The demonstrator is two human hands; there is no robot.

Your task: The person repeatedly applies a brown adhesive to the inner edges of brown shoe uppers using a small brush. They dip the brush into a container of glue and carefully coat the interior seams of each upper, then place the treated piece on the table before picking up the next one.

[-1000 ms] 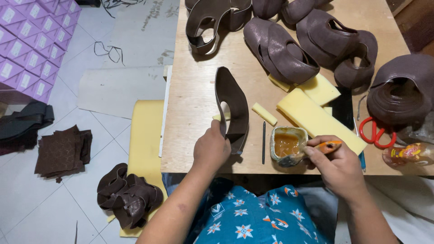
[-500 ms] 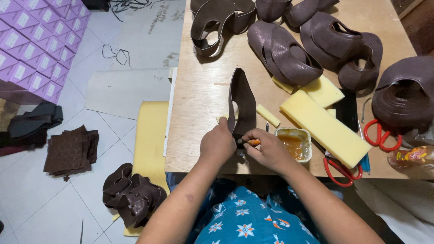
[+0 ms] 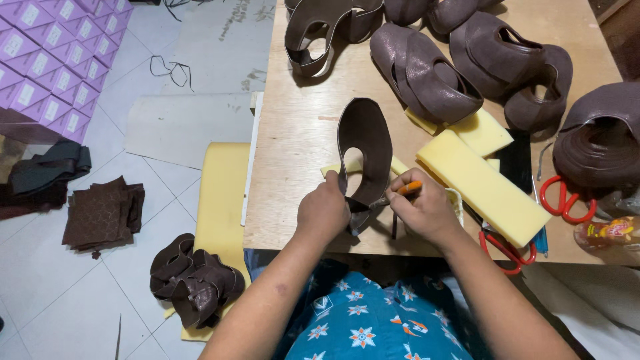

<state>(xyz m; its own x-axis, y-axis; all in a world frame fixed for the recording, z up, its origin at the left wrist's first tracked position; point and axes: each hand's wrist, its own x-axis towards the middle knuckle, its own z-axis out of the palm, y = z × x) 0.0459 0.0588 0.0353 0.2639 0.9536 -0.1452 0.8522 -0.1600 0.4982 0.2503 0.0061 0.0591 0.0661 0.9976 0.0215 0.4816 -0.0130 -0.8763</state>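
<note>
Brown leather upper (image 3: 365, 150) upright at table edge; orange-handled brush (image 3: 400, 192) touching it.

Left hand (image 3: 323, 212): fingers curled closed, forearm bare, reaching up from the torso. Right hand (image 3: 425, 210): pinched shut, just beside left hand.

The right hand (image 3: 427, 212) covers most of the orange-handled brush (image 3: 408, 189); its tip, down by the brown leather upper (image 3: 365, 150), cannot be made out. The glue pot under that grip is nearly all hidden. The left hand (image 3: 323, 212) hides the upper's near end. Right of the right grip, the foam block (image 3: 481, 187) covers part of the red scissors (image 3: 508, 250). The far uppers (image 3: 320, 20) are cut off at the top edge.
</note>
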